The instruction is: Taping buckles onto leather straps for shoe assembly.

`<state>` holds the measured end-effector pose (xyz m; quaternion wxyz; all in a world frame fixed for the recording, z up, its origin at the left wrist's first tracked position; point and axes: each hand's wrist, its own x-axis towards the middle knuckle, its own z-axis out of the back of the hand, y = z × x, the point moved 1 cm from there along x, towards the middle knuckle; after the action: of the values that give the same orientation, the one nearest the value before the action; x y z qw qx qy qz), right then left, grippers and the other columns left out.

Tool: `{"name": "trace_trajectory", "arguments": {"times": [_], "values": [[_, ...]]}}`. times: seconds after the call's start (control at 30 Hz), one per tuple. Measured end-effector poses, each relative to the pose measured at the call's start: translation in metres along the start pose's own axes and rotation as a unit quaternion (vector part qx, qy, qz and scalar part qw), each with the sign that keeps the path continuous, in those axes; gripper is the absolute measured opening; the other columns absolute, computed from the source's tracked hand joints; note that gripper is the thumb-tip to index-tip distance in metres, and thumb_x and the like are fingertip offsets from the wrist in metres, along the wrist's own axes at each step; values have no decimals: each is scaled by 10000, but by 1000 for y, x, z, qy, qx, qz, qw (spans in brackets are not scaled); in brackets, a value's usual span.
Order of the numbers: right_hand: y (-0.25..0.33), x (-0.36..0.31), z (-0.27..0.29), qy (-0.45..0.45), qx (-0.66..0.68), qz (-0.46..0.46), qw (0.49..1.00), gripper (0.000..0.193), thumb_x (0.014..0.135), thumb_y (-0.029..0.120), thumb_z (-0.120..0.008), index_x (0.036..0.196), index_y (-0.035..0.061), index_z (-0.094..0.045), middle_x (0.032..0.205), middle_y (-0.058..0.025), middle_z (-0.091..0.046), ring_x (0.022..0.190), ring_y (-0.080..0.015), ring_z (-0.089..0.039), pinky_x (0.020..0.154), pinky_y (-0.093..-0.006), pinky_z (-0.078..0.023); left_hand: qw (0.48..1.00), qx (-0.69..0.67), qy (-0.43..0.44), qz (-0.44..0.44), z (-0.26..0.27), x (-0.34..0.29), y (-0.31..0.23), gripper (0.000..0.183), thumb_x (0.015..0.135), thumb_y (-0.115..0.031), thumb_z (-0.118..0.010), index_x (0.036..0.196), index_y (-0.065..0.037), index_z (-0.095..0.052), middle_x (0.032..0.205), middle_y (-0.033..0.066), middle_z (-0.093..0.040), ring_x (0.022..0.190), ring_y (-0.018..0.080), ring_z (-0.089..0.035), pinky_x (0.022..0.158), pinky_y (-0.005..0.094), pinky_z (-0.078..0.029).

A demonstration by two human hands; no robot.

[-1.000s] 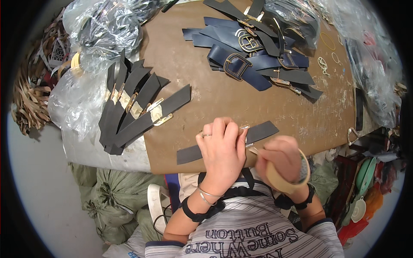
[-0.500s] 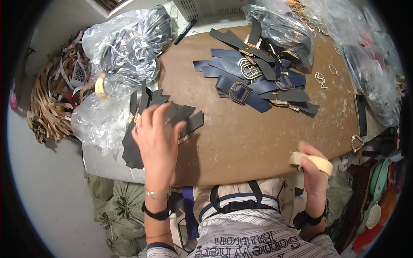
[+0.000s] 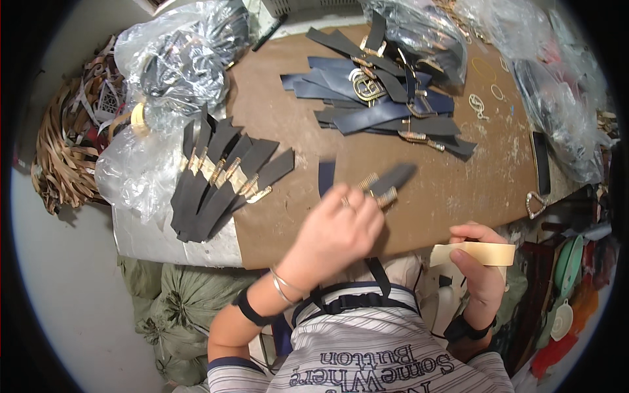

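Note:
My left hand [image 3: 344,223] is closed on a buckled strap [image 3: 398,177] above the brown tabletop. Its dark grey end points up to the right beside a gold, stone-studded buckle, and a navy piece sticks out past the knuckles; the fingers hide the middle. My right hand [image 3: 475,252] grips a roll of cream masking tape [image 3: 491,254], whose loose end juts left past the thumb. A fan of black straps [image 3: 219,187] with gold buckles lies at the left, pale tape showing between the buckles. Farther off is a pile of navy and black buckled straps [image 3: 380,98].
Clear plastic bags [image 3: 190,72] of straps stand at the far left, and more bags [image 3: 550,98] line the right edge. Another tape roll [image 3: 139,120] sits by the left bag. Tan strips [image 3: 72,144] hang at the left. A black marker [image 3: 268,33] lies at the back.
My left hand has moved right from the black straps and now holds a buckled strap. A navy D-buckle strap is gone from the far pile's front. The tape roll has turned, showing its loose end.

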<state>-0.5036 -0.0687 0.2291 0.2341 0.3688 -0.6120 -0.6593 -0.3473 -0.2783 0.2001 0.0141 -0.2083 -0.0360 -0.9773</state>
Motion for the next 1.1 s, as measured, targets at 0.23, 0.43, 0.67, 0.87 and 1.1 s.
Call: {"name": "trace_trajectory", "arguments": {"times": [0.23,0.43,0.67,0.87,1.1], "values": [[-4,50,-59,121,-219,127,960,196,876,30,-662,1060,16,-729,914,-79,-687,813,-176,-649,734,-286,-505,978,-75,95,169,-4,-48,-58,427,805,-101,-626,1211,15,-693,1324,166,-613,1263,334,-577,979,421,-531],[-29,82,-63,157,-245,-3,957,148,900,85,-616,1013,32,-695,923,-97,-691,824,-196,-661,744,-326,-521,970,-111,46,213,-18,-64,-73,497,829,-73,-606,1320,-3,-640,1358,161,-605,1245,337,-579,1069,474,-497],[-14,95,-64,207,-322,-66,922,170,907,149,-604,1025,49,-674,904,-81,-663,813,-168,-620,734,-328,-501,968,-88,63,227,-16,-52,-69,599,821,-67,-605,1421,-71,-589,1471,51,-548,1172,239,-557,1012,388,-428],[-7,99,-58,177,-372,113,904,202,877,189,-673,981,24,-619,902,-136,-641,809,-270,-639,724,-363,-499,964,-58,116,231,-20,-43,-71,680,809,-162,-639,1475,-74,-535,1531,23,-507,1138,179,-525,904,336,-409],[-11,98,-59,180,-385,108,899,201,859,161,-691,924,5,-582,884,-146,-599,820,-341,-611,722,-411,-487,967,-30,99,231,-23,-39,-74,628,802,-135,-677,1418,-69,-576,1467,43,-558,1095,194,-551,851,329,-412]]}}
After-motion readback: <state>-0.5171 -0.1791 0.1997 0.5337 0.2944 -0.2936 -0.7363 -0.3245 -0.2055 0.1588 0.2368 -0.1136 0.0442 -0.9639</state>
